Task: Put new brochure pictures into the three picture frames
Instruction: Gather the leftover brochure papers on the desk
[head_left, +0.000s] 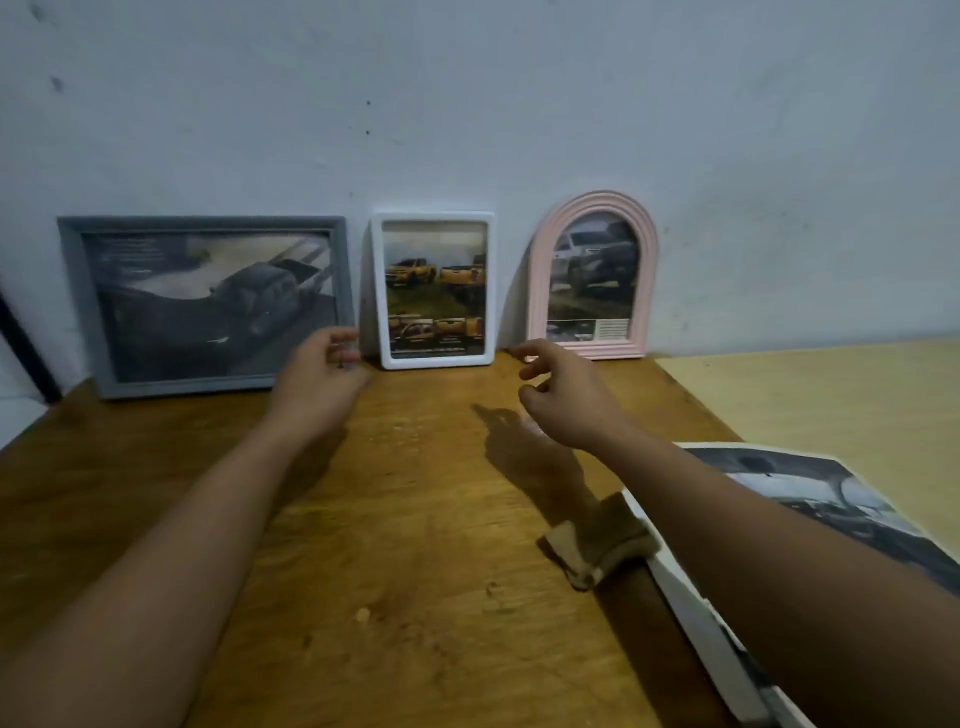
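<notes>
Three picture frames stand in a row at the back of the wooden worktop (415, 519), each leaning against the pale wall (467, 104). The white frame (434, 290) is the middle one, upright, with a brochure picture of yellow trucks behind its front. To its left, almost touching it, stands the wide grey frame (205, 305), showing a dark picture of a pickup truck. To the right of the white frame, with a gap between them, stands the arched pink frame (595, 275), which shows a grey vehicle.

Both bare forearms reach toward the white frame. The left hand (322, 376) is just beside its lower left corner, in front of the grey frame's lower right corner; its fingers are loosely curled and grasp nothing, and I cannot tell whether the fingertips touch either frame. The right hand (558, 387) hovers off the white frame's lower right corner, in front of the pink frame's base, fingers spread and relaxed, released and holding nothing. Its shadow falls on the wood below.

Well in front of the white frame and to the right, under the right forearm, a brochure (810, 499) lies flat with a dark vehicle picture facing up. A small brown cloth (602, 545) sits crumpled at its left edge. Further right of the frames, a paler board (831, 400) adjoins the worktop.
</notes>
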